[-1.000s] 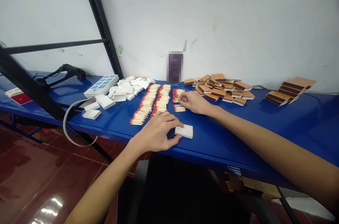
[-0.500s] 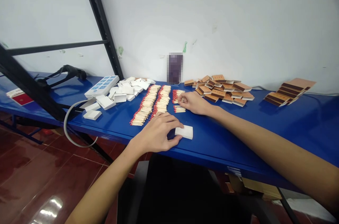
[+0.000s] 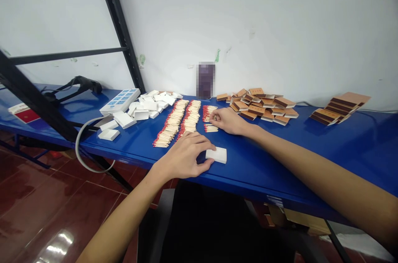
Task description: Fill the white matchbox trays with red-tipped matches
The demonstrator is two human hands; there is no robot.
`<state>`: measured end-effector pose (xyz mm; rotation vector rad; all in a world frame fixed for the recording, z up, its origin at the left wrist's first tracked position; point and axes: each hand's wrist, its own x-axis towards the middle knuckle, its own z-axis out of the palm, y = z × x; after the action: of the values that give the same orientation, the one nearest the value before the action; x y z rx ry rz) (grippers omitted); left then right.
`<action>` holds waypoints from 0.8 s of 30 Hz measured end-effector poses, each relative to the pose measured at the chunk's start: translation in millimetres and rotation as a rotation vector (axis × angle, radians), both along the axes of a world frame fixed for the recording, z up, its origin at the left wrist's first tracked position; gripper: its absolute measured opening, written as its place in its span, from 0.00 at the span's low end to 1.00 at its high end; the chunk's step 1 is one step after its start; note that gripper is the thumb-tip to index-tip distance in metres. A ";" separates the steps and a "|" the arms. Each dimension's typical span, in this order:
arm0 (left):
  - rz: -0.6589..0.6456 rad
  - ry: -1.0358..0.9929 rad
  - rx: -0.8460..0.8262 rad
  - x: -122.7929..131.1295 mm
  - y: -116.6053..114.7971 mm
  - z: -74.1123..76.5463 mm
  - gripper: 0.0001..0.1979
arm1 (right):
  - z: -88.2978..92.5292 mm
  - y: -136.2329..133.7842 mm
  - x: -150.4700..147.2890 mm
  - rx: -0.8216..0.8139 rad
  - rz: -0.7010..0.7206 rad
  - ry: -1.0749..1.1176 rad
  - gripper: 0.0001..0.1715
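Your near white box [image 3: 220, 155] lies on the blue table [image 3: 264, 163] close to the front edge; whether its open side faces up, and what it holds, cannot be told. More white boxes [image 3: 141, 114] are heaped at the left, some tilted over others. Far right of centre, orange sleeves [image 3: 256, 109] sit in a loose pile, several with open ends showing, and further right leans a stack of sleeves [image 3: 340, 107]. Print on the sleeves is too small to read, as are the blue labels on the white block [image 3: 121, 101] at left.

Your left hand [image 3: 188, 153] pinches the near box's left end between thumb and forefinger, wrist low. Your right hand [image 3: 228, 121] reaches in from the right, fingers curled at the short match rows [image 3: 210, 129]; you cannot tell whether its fingertips grip a match. Two long match rows [image 3: 177, 120] lie left of them.
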<state>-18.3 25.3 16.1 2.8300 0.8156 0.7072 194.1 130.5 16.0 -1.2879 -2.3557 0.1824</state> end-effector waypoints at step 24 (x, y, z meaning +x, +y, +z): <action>-0.002 -0.001 0.001 0.5 -0.3 0.7 0.11 | -2.5 -0.2 6.4 -0.008 0.006 0.083 0.12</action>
<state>-17.8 25.1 16.8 2.8311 0.8123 0.7084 200.5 130.2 13.4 -1.2534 -2.2915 0.2429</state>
